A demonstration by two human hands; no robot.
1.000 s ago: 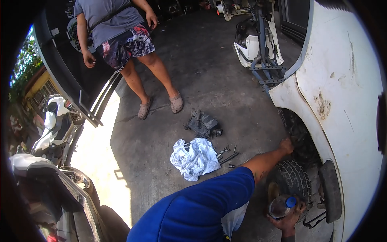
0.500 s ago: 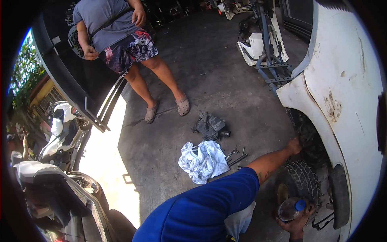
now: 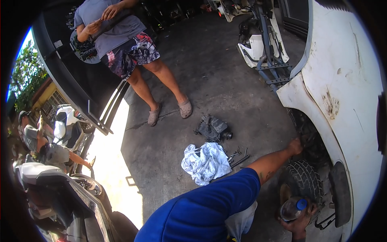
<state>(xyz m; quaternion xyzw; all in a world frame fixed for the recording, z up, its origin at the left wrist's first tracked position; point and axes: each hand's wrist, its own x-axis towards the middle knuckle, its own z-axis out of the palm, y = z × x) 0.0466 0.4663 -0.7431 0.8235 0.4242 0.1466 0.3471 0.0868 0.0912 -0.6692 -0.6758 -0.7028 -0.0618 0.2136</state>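
Note:
My left hand (image 3: 296, 146), at the end of a blue-sleeved arm, reaches into the dark wheel well of a white vehicle (image 3: 334, 76). Its fingers are hidden there, so what they touch does not show. Lower right, my right hand (image 3: 297, 226) is wrapped round a clear plastic bottle (image 3: 289, 210) with a blue cap. The bottle is beside the treaded tire (image 3: 304, 179).
On the concrete lie a dirty white cloth (image 3: 205, 163), a black box-shaped part (image 3: 213, 128) and several tools (image 3: 240, 161). A person (image 3: 117, 40) in patterned shorts stands beyond. Motorcycles (image 3: 66, 193) are at left, a stripped frame (image 3: 266, 48) at the back right.
The standing person has brought both hands together in front of the chest. Another person has come into view by the motorcycles at far left. My hands have stayed nearly in place.

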